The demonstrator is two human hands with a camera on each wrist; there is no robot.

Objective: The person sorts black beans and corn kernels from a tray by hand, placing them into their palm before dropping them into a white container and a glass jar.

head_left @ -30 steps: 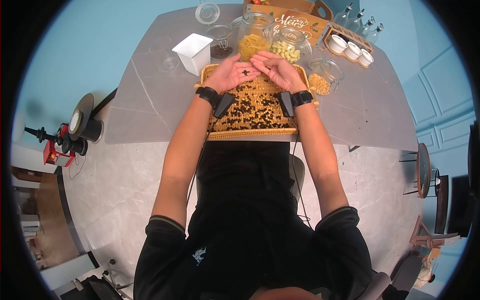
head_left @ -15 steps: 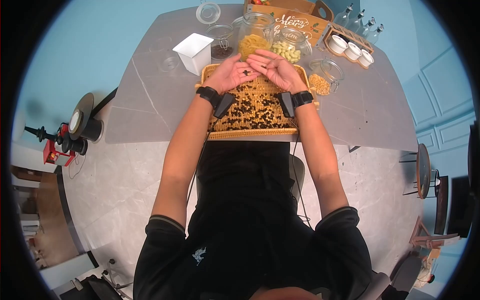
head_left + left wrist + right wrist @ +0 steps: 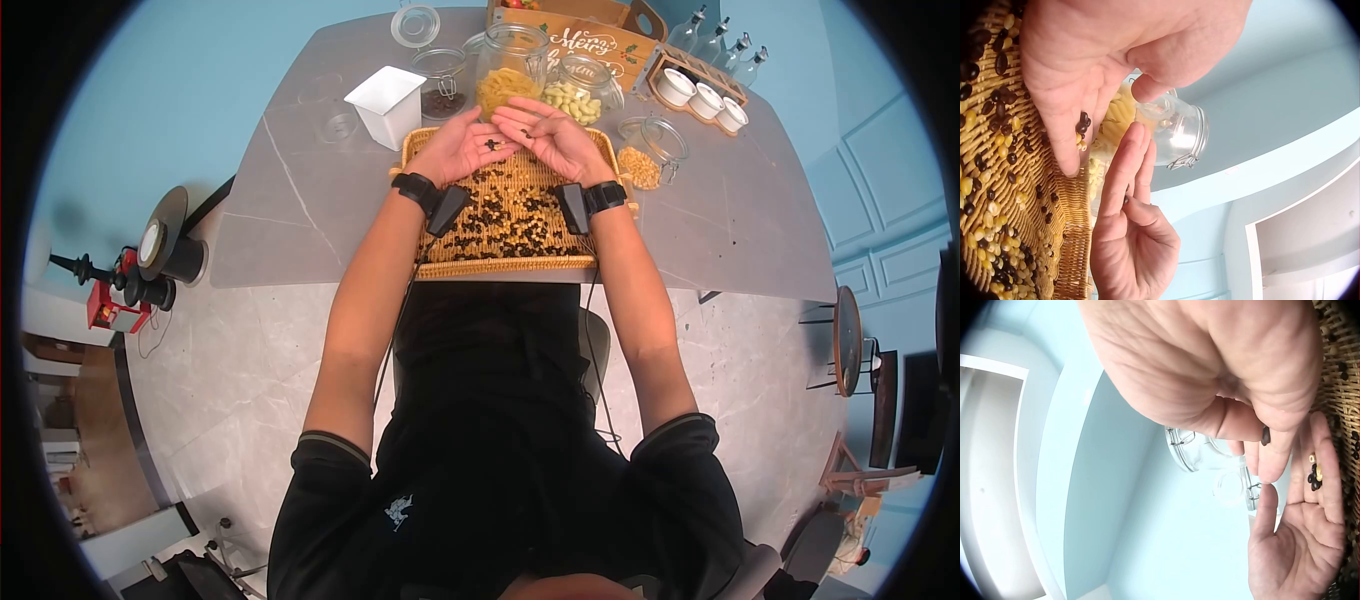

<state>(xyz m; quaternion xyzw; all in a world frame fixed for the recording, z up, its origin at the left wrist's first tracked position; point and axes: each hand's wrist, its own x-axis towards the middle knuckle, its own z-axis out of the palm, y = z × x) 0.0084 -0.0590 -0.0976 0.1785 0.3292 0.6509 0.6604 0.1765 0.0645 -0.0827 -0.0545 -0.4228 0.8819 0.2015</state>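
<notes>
My left hand (image 3: 450,155) is held palm up over the wicker basket (image 3: 505,267), fingers fairly straight. A few black beans (image 3: 1315,481) and pale yellow kernels (image 3: 1312,459) lie on its fingers. Close beside it, fingertips near the left hand's, is my right hand (image 3: 568,150). Its thumb pins a single dark bean (image 3: 1265,435) against the fingers, as the right wrist view shows. Below both hands, black beans and yellow kernels (image 3: 988,219) lie mixed and scattered over the woven basket bottom.
Behind the basket stand glass jars of yellow pasta (image 3: 505,90), pale green pieces (image 3: 572,103) and dark contents (image 3: 443,103). A white square container (image 3: 388,108) is at the left. To the right, an open jar of orange-yellow kernels (image 3: 640,168) lies on the grey table (image 3: 730,220).
The right hand's fingers have shifted slightly up and left, and its thumb has moved over them. The left hand stays in place with its beans.
</notes>
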